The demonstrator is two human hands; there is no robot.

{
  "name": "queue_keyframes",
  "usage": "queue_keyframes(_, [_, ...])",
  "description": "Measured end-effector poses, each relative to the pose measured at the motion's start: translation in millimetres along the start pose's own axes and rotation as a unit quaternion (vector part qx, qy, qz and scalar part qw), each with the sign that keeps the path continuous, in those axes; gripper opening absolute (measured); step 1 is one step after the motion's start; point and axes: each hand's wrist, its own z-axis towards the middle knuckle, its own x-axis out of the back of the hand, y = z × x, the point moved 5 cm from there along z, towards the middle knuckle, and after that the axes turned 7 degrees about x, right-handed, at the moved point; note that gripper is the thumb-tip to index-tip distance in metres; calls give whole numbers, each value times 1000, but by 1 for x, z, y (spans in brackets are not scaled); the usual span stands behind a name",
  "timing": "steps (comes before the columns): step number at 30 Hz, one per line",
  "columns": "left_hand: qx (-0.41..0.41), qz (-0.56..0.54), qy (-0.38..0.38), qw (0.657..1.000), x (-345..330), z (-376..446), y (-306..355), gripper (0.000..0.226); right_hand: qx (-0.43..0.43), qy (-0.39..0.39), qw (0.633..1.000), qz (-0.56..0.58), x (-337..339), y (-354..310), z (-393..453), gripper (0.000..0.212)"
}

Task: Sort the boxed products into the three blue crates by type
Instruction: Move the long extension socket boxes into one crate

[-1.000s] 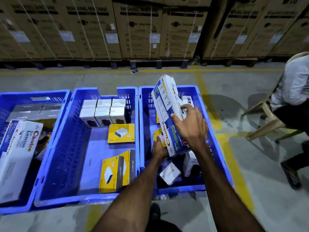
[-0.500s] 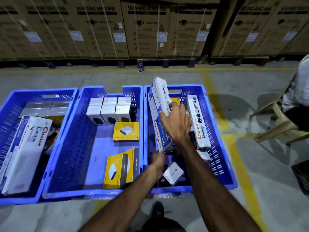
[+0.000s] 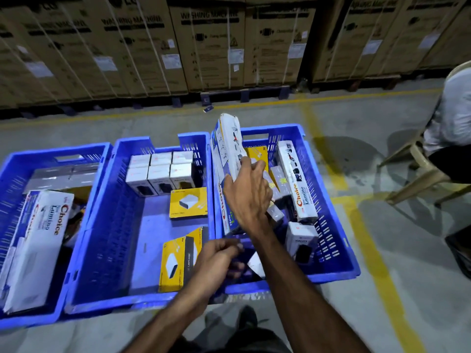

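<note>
Head view. Three blue crates sit side by side on the floor. The right hand [image 3: 248, 193] grips a long white Choice box [image 3: 225, 174], thumb on the printed face and fingers curled behind it. The box stands nearly upright, upper end above the rim, lower end inside the right crate [image 3: 328, 272], hard against the wall shared with the middle crate [image 3: 84, 299]. The left hand [image 3: 216, 258] hangs low over that same wall, fingers loosely curled; whether it holds anything I cannot tell, motion blur. A second Choice box [image 3: 297, 182] lies along the right crate's far side, and a small white box [image 3: 300, 242] stands nearby. The left crate [image 3: 15, 319] already holds a matching long Choice box [image 3: 38, 248], so that is the likely destination.

Handling, judged: stiff carton, light for its length, glossy print possibly slick. A mid-length grip limits swing; a second hand under the lower end would steady it across the crates.

Against the frame half a second back: the held box stands steeper and nearer the dividing wall; the right hand has slid up the box; the left hand has withdrawn from the right crate toward the middle one. The second Choice box is unchanged.
</note>
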Motion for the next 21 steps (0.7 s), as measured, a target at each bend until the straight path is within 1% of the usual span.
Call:
queue_keyframes(2, [-63,45,45,996,7,9,7,18,11,8,1000,-23,-5,-4,-5,48])
queue_keyframes(4, [-127,90,82,984,18,16,12,20,11,9,999,-35,-14,-3,-13,50])
queue_keyframes(6, [-157,118,100,975,27,19,14,21,-2,0,999,-33,-28,3,-21,54])
queue_keyframes(9, [-170,142,113,969,37,23,13,21,-17,-27,999,-17,-54,17,-34,57])
queue_keyframes(12, [-170,144,101,970,42,31,6,21,-18,-52,998,-7,-77,33,-38,57])
queue_keyframes(14, [-175,148,102,968,44,34,2,21,-3,-77,997,32,-91,44,-34,52])
queue_keyframes(16, [-178,139,99,969,46,34,0,20,38,-100,990,93,-97,48,-29,47])
queue_keyframes(18, [-185,133,94,969,48,33,1,18,79,-96,985,123,-94,51,-26,43])
queue_keyframes(21, [-193,131,89,968,53,33,-2,19,75,-48,991,96,-83,72,-23,35])
